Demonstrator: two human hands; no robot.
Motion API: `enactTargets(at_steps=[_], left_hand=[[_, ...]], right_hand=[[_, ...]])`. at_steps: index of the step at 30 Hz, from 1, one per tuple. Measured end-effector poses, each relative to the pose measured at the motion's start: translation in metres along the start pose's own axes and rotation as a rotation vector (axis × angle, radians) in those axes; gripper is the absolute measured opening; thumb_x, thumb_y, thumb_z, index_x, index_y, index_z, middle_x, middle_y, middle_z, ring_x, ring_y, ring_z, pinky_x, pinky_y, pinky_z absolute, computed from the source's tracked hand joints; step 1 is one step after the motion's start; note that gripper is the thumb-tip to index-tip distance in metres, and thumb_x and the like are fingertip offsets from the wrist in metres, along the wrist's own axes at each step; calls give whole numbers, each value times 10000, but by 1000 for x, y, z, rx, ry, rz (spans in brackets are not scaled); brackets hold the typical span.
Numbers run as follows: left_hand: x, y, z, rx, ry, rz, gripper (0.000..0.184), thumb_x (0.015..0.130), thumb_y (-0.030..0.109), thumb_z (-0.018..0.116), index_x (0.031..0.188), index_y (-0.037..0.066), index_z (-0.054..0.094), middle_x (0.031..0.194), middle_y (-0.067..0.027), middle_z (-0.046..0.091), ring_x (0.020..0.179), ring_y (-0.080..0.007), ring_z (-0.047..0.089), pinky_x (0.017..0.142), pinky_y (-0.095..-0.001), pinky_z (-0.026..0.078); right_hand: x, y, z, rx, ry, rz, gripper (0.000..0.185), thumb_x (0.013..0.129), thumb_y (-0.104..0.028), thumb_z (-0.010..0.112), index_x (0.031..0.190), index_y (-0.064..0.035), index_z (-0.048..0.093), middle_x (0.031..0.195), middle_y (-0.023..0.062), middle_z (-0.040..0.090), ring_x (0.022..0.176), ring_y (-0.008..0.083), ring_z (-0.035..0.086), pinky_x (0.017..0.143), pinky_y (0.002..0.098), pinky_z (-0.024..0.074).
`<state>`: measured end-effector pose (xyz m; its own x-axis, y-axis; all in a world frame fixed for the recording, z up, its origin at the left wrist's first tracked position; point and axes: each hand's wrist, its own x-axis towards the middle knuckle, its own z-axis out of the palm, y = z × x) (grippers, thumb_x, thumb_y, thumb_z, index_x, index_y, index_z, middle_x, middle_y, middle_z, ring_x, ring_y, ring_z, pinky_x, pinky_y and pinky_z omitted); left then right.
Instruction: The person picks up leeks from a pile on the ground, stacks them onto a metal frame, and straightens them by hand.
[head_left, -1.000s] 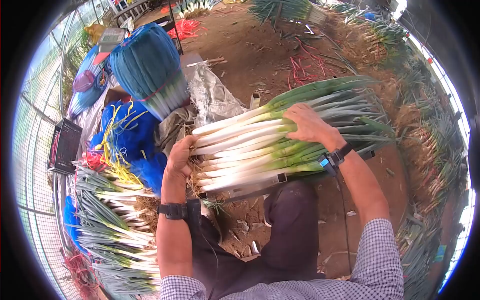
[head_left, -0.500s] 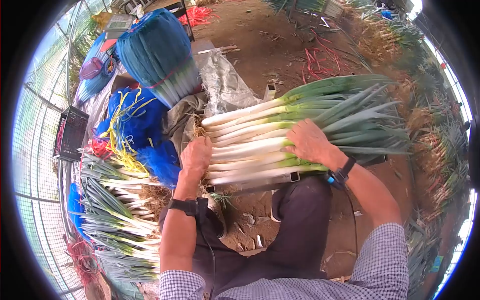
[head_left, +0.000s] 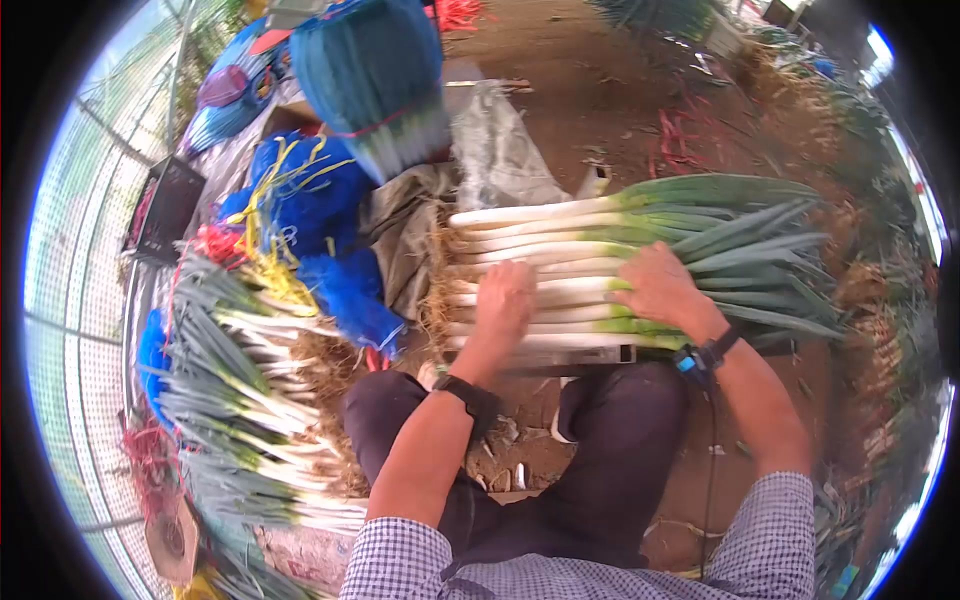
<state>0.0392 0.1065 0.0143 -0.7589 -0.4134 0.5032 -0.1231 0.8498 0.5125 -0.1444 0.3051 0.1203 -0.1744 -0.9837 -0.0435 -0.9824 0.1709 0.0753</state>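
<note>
A layer of long leeks [head_left: 575, 265] lies side by side across a low metal frame [head_left: 590, 357] before my knees, roots to the left and green leaves to the right. My left hand [head_left: 507, 298] rests on the white shafts some way in from the roots, its fingers curled down onto the stalks and slightly blurred. Over the place where white turns to green, my right hand [head_left: 658, 285] has its fingers bent around the stalks. Both fingertips are partly hidden.
More leeks [head_left: 260, 400] are piled at the left, roots toward me. Blue netting [head_left: 350, 300] with yellow ties [head_left: 270, 220] lies beyond them. A large wrapped leek bundle [head_left: 370, 80] stands at the back. A dark crate [head_left: 165, 210] sits by the mesh wall; red string [head_left: 690, 130] lies on the soil.
My left hand has moved right from the root ends onto the white shafts. My right hand stays near the green part. The whole view has shifted, with the scene appearing further right.
</note>
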Motion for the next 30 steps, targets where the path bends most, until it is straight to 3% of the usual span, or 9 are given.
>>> enactTargets(at_steps=[3, 7, 8, 13, 17, 19, 24, 28, 30], left_hand=[[11, -4, 9, 83, -140, -155, 27, 864, 84, 568, 854, 74, 590, 873, -150, 636, 856, -373, 605, 759, -471, 508], [-3, -56, 42, 31, -138, 87, 123, 934, 144, 533, 870, 88, 622, 902, -167, 645, 871, -396, 621, 746, -497, 509], [-2, -48, 41, -20, -185, -103, 165, 954, 172, 513, 872, 76, 619, 898, -187, 648, 873, -415, 621, 760, -506, 504], [11, -11, 8, 91, -279, -200, 345, 1045, 348, 468, 927, 61, 620, 912, -205, 652, 895, -428, 623, 797, -538, 490], [10, -7, -6, 77, -439, -210, 338, 1047, 341, 458, 976, 55, 625, 1060, -194, 645, 1020, -419, 600, 890, -536, 457], [15, -10, -13, 38, -584, -242, 349, 1026, 373, 499, 1118, 62, 626, 1141, -202, 623, 1088, -411, 582, 928, -512, 457], [37, 6, -41, -126, -748, -408, 620, 896, 544, 679, 1274, 55, 632, 1294, -200, 612, 1244, -333, 571, 1041, -408, 442], [31, -11, -27, -383, -554, -312, 501, 870, 391, 745, 1207, 28, 672, 1185, -193, 658, 1119, -308, 616, 965, -380, 474], [34, -18, -28, -312, -636, -268, 451, 867, 354, 743, 1177, 29, 696, 1135, -182, 677, 1071, -277, 626, 925, -369, 478]], right_hand=[[-12, 1, -12, -13, 31, 6, 262, 849, -336, 732, 920, -88, 685, 964, 95, 652, 1007, 272, 573, 962, 413, 399], [-37, 9, -37, -119, 171, 52, 298, 804, -257, 775, 1022, -85, 668, 1090, 76, 593, 1081, 265, 536, 1046, 432, 377], [-44, 19, -32, -99, 227, 73, 306, 804, -266, 774, 1034, -93, 672, 1086, 76, 593, 1084, 266, 535, 1045, 432, 378], [-53, 35, -20, 105, 322, 98, 339, 793, -297, 782, 1055, -98, 699, 1113, 83, 599, 1138, 293, 528, 1072, 441, 379], [-62, 22, -24, 184, 212, 102, 351, 787, -271, 786, 1043, -52, 685, 1103, 93, 602, 1150, 311, 520, 1084, 443, 375], [-59, 15, -23, 117, 203, 90, 297, 789, -247, 779, 974, -44, 666, 1038, 107, 597, 1096, 310, 530, 1048, 434, 388], [-36, 16, -38, -82, 175, -14, 208, 734, -139, 739, 895, -60, 634, 924, 102, 584, 983, 293, 552, 949, 424, 416], [-8, 21, -65, -167, 281, -58, 146, 712, -60, 674, 848, -77, 622, 859, 90, 572, 924, 269, 564, 911, 406, 430], [4, 25, -64, -185, 321, -49, 149, 716, -29, 667, 849, -81, 626, 852, 88, 595, 932, 260, 585, 907, 394, 435]])
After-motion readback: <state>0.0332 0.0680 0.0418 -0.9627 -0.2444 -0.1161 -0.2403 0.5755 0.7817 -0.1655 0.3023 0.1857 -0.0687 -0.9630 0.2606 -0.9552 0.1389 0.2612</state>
